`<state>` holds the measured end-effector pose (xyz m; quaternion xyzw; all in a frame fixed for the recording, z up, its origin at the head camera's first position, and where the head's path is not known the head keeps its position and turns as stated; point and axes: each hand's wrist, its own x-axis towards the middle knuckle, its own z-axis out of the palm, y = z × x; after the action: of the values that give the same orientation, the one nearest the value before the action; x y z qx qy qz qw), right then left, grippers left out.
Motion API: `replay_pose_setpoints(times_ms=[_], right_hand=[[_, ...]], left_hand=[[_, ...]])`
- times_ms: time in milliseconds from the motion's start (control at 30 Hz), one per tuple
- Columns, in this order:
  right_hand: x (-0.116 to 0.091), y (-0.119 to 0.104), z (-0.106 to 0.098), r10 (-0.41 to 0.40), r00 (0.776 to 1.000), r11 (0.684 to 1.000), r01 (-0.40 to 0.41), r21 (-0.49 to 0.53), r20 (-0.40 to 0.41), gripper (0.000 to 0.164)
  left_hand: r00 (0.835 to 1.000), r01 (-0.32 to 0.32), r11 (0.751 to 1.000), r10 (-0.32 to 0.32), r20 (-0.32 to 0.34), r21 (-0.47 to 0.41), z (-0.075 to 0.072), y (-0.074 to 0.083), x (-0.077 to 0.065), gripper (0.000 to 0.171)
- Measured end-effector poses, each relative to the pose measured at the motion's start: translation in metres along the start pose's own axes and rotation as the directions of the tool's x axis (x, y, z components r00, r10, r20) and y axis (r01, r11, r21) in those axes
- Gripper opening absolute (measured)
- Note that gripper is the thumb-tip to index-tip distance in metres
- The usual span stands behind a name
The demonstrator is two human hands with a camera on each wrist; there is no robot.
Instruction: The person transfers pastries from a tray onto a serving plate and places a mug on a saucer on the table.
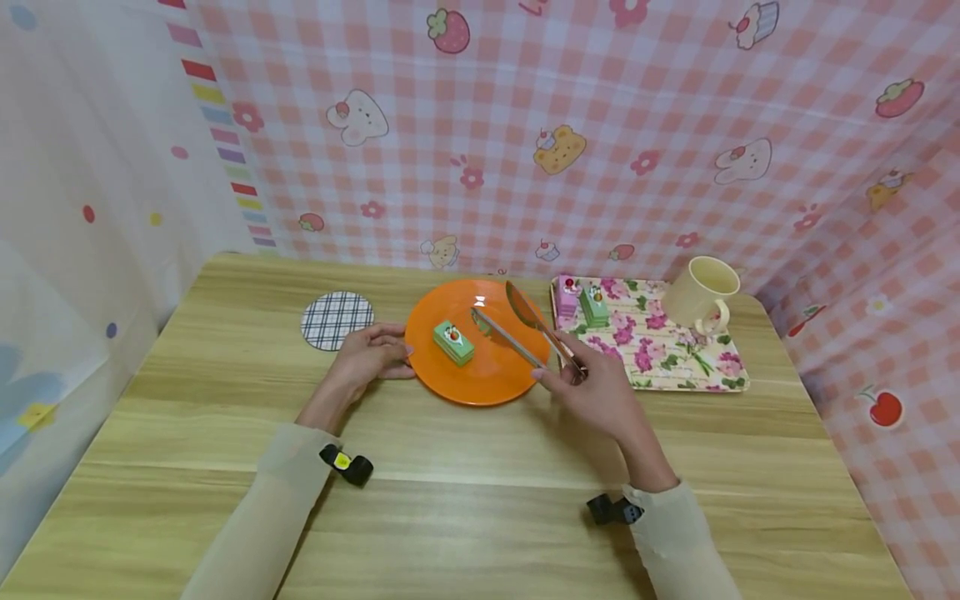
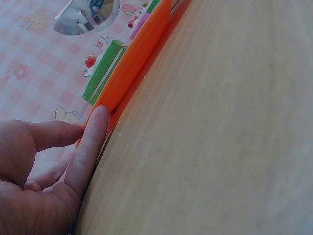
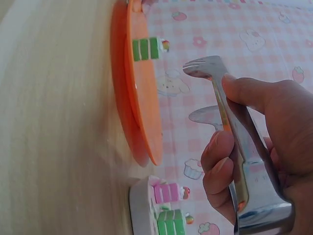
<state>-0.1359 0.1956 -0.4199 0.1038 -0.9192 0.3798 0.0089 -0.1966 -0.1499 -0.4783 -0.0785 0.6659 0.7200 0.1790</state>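
Head view: silver metal tongs (image 1: 512,339) are gripped by the right hand (image 1: 602,390). A round orange plate (image 1: 480,387) bearing green layered cake (image 1: 454,343) is pinched by the left hand (image 1: 369,357).

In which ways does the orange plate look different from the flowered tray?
The orange plate is round, while the flowered tray is rectangular. The plate is plain orange, but the tray shows pink flowers on a pale ground. The plate bears one green cake; the tray bears a pink cake, another green cake and a cream mug. Both are on the wooden table.
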Motion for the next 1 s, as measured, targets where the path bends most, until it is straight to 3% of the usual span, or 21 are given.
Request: replay_pose_setpoints(times_ms=[600, 1000], right_hand=[[0.002, 0.005, -0.015, 0.125, 0.987, 0.991, -0.129, -0.040, -0.102, 0.070], [0.003, 0.013, -0.021, 0.142, 0.964, 0.984, -0.161, -0.070, -0.225, 0.063]], left_hand=[[1.000, -0.004, 1.000, 0.004, -0.004, 0.002, 0.000, -0.002, 0.002, 0.047], [1.000, -0.009, 1.000, 0.009, -0.005, -0.002, -0.001, -0.003, 0.002, 0.047]])
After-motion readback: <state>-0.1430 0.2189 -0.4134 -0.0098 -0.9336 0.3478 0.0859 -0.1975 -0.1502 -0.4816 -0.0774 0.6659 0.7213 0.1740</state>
